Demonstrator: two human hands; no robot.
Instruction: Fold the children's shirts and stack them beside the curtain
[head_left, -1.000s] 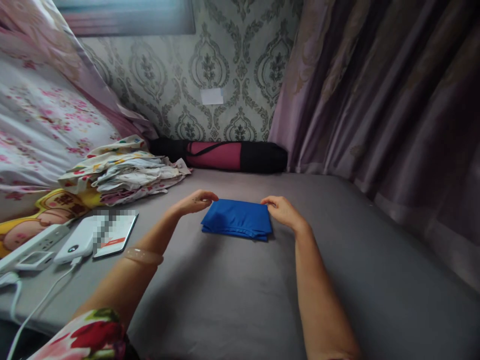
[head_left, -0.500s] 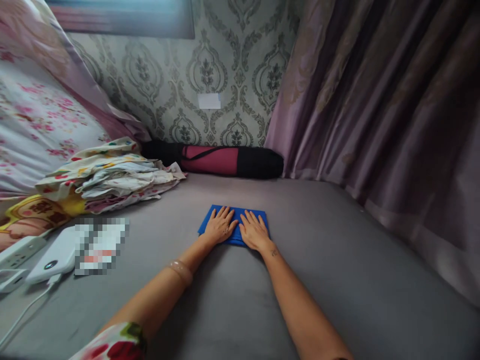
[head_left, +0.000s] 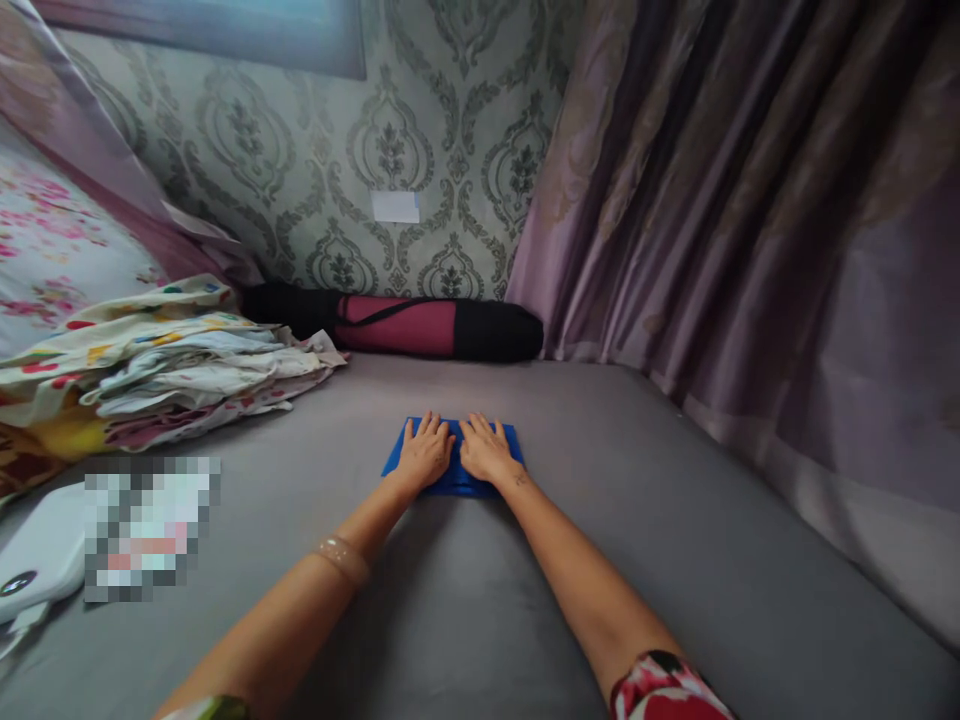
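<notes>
A folded blue cloth-like sheet point(head_left: 459, 484) lies flat on the grey bed surface point(head_left: 450, 600), straight in front of me. On its left half rests my left hand point(head_left: 426, 450), palm down with the fingers spread. My right hand point(head_left: 486, 450) lies the same way on the right half, fingers stretched toward the far edge. Both hands touch the sheet from above and grip nothing. Its middle part is partly covered by the hands. I cannot make out what exactly the sheet is.
Behind, a long black and maroon bag point(head_left: 397, 326) lies along the patterned wall. A pile of folded clothes point(head_left: 202, 360) sits at left. Nearer are a white power bank point(head_left: 45, 540) with a cable and a blurred-out item point(head_left: 154, 530). Purple curtains point(head_left: 675, 200) hang at right.
The view has swung slightly to the right, so the surroundings appear further left. My hands have come a little closer together on the blue sheet, still flat.
</notes>
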